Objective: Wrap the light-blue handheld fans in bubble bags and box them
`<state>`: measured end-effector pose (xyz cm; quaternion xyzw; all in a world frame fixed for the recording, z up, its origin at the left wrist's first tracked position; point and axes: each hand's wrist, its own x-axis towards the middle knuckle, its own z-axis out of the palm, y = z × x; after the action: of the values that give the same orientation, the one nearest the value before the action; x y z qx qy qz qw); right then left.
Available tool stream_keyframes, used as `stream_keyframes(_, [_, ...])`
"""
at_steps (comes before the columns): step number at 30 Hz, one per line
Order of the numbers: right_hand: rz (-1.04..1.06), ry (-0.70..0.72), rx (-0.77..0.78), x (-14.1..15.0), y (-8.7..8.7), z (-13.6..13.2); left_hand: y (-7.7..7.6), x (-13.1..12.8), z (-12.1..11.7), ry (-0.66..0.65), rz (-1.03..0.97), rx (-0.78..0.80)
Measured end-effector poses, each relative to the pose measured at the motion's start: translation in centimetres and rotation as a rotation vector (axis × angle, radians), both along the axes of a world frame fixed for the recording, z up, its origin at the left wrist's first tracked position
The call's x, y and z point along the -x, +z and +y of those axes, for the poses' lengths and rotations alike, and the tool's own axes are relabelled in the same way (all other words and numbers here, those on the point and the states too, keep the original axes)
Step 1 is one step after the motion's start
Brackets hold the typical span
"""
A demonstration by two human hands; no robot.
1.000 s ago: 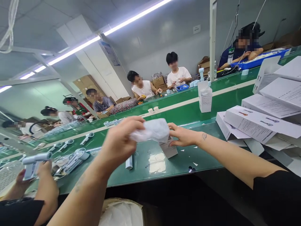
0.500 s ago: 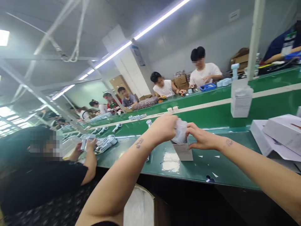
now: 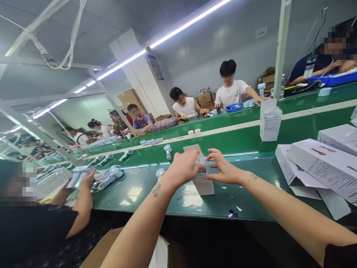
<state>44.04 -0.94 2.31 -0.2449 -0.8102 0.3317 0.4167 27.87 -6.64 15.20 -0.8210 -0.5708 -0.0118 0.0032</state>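
Observation:
A small white cardboard box stands upright on the green bench with its top flap raised. Clear plastic wrapping shows at its open mouth. Over that mouth is my left hand, fingers bent, blurred and partly hidden, so its grip is unclear. My right hand is open at the box's right side, fingers and thumb apart; whether the fingertips touch the box I cannot tell.
At right lies a pile of white printed boxes. Another open white box stands beyond, on the green conveyor. Light-blue handheld fans lie left, near a co-worker's hands. Paper scraps dot the bench. Several people sit opposite.
The plastic wrapping, which stuck up above the box, is now lower in it. My right hand has opened away from the wrapping. The view has shifted to the right.

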Motion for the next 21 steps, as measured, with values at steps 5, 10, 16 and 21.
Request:
stream_keyframes(5, [0.038,0.126,0.141,2.4,-1.5,-0.8,-2.9,0.3,-1.8,-0.192,0.09,0.029])
stream_keyframes(10, [0.08,-0.002,0.33,2.0,0.7,1.7,-5.0,5.4,-2.3,-0.055,-0.503,-0.416])
stream_keyframes(16, [0.153,-0.324,0.254,-3.2,4.3,13.5,-9.9,14.0,0.7,0.497,-0.747,-0.011])
stream_keyframes(21, [0.187,-0.528,0.286,-6.8,0.8,22.0,-12.8,16.0,5.8,0.642,-0.672,0.032])
